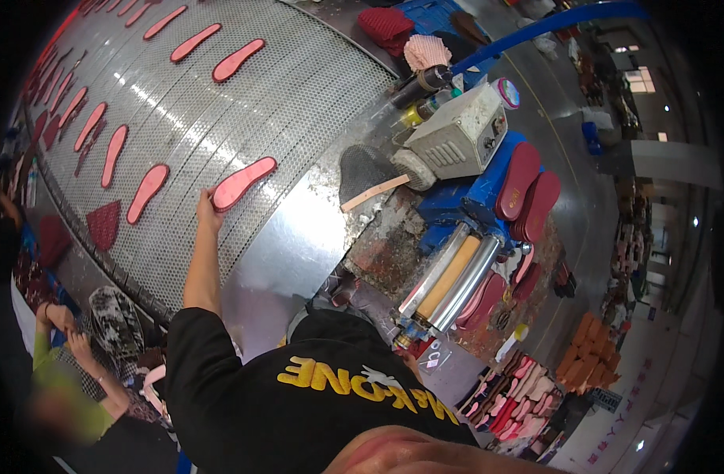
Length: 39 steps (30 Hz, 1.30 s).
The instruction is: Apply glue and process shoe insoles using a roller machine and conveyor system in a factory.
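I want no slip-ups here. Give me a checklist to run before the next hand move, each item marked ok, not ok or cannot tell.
1. Left hand at the nearest pink insole: ok, touching its lower-left end.
2. Insole over the perforated metal surface: ok.
3. Insole apart from the neighbouring insole: ok, clear gap.
4. Only insoles on that surface: not ok, a dark red textured piece lies near its left edge.
5. Silver roller stopped: cannot tell from a still.

insoles [245, 184] on the conveyor [291, 103] — roller machine [461, 278] right of it
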### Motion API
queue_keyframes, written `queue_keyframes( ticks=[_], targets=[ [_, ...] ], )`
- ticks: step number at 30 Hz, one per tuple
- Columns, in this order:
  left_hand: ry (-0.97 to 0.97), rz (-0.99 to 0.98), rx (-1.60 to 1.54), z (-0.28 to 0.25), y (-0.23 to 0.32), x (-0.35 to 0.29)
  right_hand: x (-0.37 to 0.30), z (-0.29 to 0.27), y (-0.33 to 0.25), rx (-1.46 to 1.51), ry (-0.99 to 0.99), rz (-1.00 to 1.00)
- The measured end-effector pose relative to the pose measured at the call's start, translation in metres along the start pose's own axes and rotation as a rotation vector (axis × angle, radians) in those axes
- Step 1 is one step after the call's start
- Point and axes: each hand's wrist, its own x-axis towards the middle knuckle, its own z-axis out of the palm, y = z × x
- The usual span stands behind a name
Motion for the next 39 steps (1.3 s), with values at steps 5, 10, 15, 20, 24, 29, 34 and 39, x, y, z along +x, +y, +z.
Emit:
queue_keyframes(
  ticks=[5, 10, 15, 20, 24, 29, 34, 39],
  targets=[
    [-0.046, -0.062, -0.162, 0.079, -0.015, 0.064, -0.019, 0.03, -0.065, 0.008, 0.103, 0.156],
    [-0.156, -0.064, -0.21, 0.169, -0.025, 0.098, -0.031, 0.027, -0.088, -0.099, 0.157, 0.205],
    [-0.124, -0.103, 0.026, 0.199, -0.017, 0.135, -0.043, 0.033, -0.067, 0.07, 0.245, 0.247],
    [-0.145, 0.123, 0.506, 0.164, 0.0, 0.186, -0.053, -0.006, -0.053, 0.715, 0.195, 0.382],
    [-0.211, -0.04, 0.619, 0.169, -0.001, 0.169, -0.07, -0.073, -0.116, -0.201, 0.517, 0.345],
    [0.002, 0.149, 0.836, 0.187, 0.043, 0.138, -0.014, -0.119, -0.218, -0.316, 0.974, -0.212],
    [-0.413, -0.006, 0.974, 0.187, -0.053, -0.02, 0.036, -0.111, -0.262, -0.409, 1.141, -0.03],
    [-0.549, -0.109, 1.035, 0.148, -0.125, -0.165, 0.094, -0.098, -0.248, -0.307, 1.045, -0.067]
  ],
)
